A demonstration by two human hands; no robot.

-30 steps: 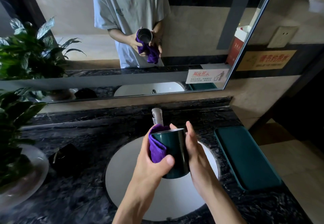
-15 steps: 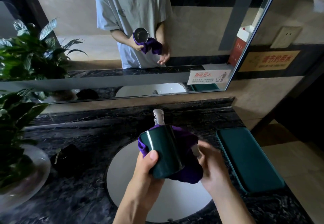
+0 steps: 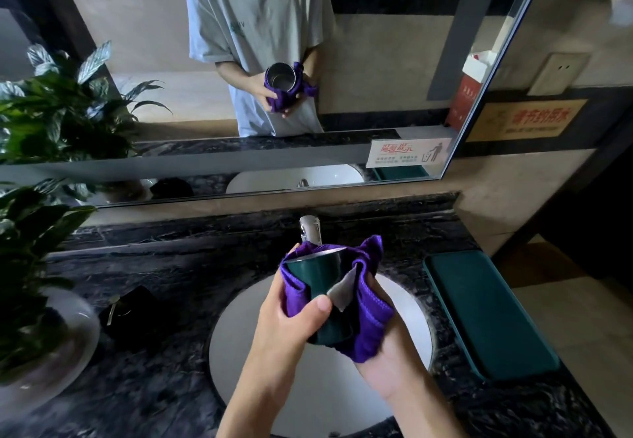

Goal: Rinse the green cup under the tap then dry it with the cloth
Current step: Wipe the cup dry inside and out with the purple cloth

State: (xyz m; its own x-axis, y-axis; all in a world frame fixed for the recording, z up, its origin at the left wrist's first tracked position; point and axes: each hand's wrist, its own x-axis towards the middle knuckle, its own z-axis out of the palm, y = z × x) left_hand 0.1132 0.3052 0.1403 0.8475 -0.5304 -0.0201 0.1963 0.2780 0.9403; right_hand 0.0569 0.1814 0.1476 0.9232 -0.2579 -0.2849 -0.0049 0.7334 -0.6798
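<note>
The dark green cup (image 3: 317, 276) is held above the white sink basin (image 3: 246, 328), tilted with its mouth toward the mirror. A purple cloth (image 3: 371, 314) wraps around both of its sides and underneath. My left hand (image 3: 291, 331) grips the cup and cloth from the left, thumb across the cup's front. My right hand (image 3: 394, 359) cups the cloth against the cup's right side from below. The chrome tap (image 3: 310, 228) stands just behind the cup; no water shows. The mirror reflects the cup's steel inside, which looks empty.
A dark marble counter (image 3: 164, 266) surrounds the basin. A green mat (image 3: 486, 311) lies on the right. A potted plant in a glass bowl (image 3: 44, 345) stands at the left, with a small black object (image 3: 133, 307) beside it. The mirror (image 3: 376, 61) runs along the back.
The cloth has been gathered up around the cup on both sides. My right hand has closed in under the cloth, after holding it loosely apart half a second ago.
</note>
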